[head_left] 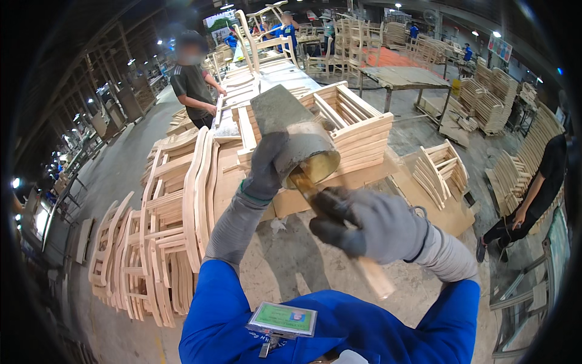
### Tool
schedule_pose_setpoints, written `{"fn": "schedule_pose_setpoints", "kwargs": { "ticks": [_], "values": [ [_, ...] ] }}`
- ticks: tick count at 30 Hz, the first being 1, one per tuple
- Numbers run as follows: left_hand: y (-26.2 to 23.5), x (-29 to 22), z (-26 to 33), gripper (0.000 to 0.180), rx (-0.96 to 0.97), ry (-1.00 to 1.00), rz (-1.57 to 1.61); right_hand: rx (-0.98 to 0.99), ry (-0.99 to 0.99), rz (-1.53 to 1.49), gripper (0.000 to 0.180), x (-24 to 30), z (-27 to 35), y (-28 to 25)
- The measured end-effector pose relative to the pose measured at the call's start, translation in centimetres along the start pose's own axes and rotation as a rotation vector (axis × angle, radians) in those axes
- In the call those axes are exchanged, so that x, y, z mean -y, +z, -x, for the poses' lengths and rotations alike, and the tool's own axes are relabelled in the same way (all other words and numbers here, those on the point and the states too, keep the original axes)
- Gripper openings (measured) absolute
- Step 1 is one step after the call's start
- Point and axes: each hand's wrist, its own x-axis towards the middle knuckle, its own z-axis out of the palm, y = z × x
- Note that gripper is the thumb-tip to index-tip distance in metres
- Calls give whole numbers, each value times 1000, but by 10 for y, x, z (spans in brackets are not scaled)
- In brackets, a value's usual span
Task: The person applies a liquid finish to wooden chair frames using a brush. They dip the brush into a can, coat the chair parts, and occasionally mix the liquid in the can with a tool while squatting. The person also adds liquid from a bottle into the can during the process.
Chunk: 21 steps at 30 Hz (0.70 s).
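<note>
My left hand [267, 161], in a grey glove with a dark palm, is closed round the side of a round, open-topped can [309, 141]. The can is tilted toward me, and its inner wall looks yellowish. Just beyond it shows a flat grey plate [276, 108]; I cannot tell whether it is joined to the can. My right hand [370, 224], gloved the same way and smeared by motion, grips a pale wooden stick [376, 279]. One end of the stick reaches into the can's mouth, and the other sticks out below my fist. The stick's tip is hidden.
Curved wooden chair frames [163, 230] are stacked at the left. Ahead, more wooden frames [357, 136] stand piled on a bench, with a smaller stack [441, 171] to the right. A person [194, 85] works at the bench's far left; another [536, 182] stands at the right.
</note>
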Motion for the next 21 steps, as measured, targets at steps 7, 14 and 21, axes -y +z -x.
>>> {"fn": "schedule_pose_setpoints", "kwargs": {
  "ticks": [7,14,21],
  "values": [
    [16,21,-5,70,-157,-77,19,-176,-809,722,19,-57,13,28],
    [86,-4,-11,45,-120,-385,-28,-52,-926,479,21,-88,31,-5],
    [116,-4,-1,60,50,-187,85,-209,-622,446,30,-103,60,-54]
  ]
}}
